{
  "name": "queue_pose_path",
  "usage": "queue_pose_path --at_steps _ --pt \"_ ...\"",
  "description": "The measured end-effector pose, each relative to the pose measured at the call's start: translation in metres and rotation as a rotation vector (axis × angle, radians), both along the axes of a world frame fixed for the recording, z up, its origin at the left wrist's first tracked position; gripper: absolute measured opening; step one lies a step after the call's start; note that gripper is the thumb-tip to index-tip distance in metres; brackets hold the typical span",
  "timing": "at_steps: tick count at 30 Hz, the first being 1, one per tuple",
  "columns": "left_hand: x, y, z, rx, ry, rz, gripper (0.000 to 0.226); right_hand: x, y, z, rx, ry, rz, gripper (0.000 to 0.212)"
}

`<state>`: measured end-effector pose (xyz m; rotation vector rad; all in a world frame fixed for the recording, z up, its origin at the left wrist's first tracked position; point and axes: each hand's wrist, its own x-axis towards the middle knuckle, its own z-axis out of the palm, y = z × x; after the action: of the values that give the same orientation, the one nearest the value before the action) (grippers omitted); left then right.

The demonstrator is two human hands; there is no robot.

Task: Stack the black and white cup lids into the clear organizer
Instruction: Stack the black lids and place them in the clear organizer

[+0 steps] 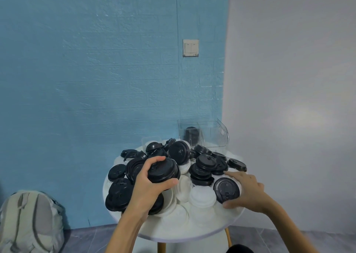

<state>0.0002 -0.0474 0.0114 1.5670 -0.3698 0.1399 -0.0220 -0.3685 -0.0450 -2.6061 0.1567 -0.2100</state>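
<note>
Left hand [149, 183] grips stack of black plastic cup lids [163, 170] above pile. Right hand [247, 192] spread, fingers around single black round lid [226, 189] on white round table [185, 231]. Clear plastic organizer [204, 135] behind.

Blue brick-textured wall [96, 70] met plain white wall [298, 70] at a corner. Double light switch [190, 48] on blue. Grey tiled floor [86, 239]; pale backpack [28, 222] leaned against the blue wall.

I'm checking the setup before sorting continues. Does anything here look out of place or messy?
Yes: black and white lids lie in a jumbled heap across the round table, many tilted or upside down. The clear organizer at the far edge holds only a few black lids.
</note>
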Motion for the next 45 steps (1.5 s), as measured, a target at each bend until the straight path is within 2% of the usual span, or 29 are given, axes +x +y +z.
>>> queue_pose_path --at_steps 5,11,15,21,27,29,31,33,36,39,42,45 --pt "-0.001 -0.003 0.001 0.002 -0.002 -0.007 0.067 -0.002 0.004 -0.003 -0.024 -0.042 0.031 0.076" --pt "-0.002 -0.004 0.001 0.000 0.004 -0.009 0.067 -0.001 0.001 -0.009 0.040 -0.097 0.029 0.067" --pt "-0.002 -0.004 0.002 0.003 0.001 -0.010 0.066 0.002 -0.006 -0.013 0.198 -0.130 0.051 0.049" --pt "-0.002 -0.004 0.002 0.017 -0.001 -0.018 0.065 -0.001 0.000 -0.004 0.613 -0.206 0.049 0.021" --pt "-0.004 -0.003 0.005 0.035 -0.006 -0.004 0.066 -0.009 0.004 0.007 1.009 -0.318 0.043 0.033" --pt "-0.005 -0.003 0.005 0.048 -0.019 0.001 0.068 -0.008 0.010 0.019 1.175 -0.361 0.061 0.048" --pt "-0.006 -0.006 0.007 0.066 -0.037 -0.007 0.069 -0.005 0.018 0.033 1.283 -0.329 0.136 0.067" --pt "-0.006 -0.009 0.007 0.084 -0.055 -0.020 0.069 -0.003 0.037 0.049 1.358 -0.257 0.280 0.059" --pt "-0.007 -0.017 0.008 0.086 -0.074 -0.042 0.070 0.000 0.071 0.070 1.305 -0.152 0.407 0.057" --pt "-0.008 -0.023 0.009 0.099 -0.107 -0.066 0.073 0.006 0.104 0.084 1.182 -0.130 0.343 0.044" --pt "-0.009 -0.025 0.010 0.080 -0.095 -0.074 0.079 0.011 0.123 0.091 1.021 -0.190 0.280 0.029" --pt "-0.010 -0.026 0.009 0.035 -0.064 -0.096 0.083 0.014 0.134 0.095 0.955 -0.251 0.214 0.018"
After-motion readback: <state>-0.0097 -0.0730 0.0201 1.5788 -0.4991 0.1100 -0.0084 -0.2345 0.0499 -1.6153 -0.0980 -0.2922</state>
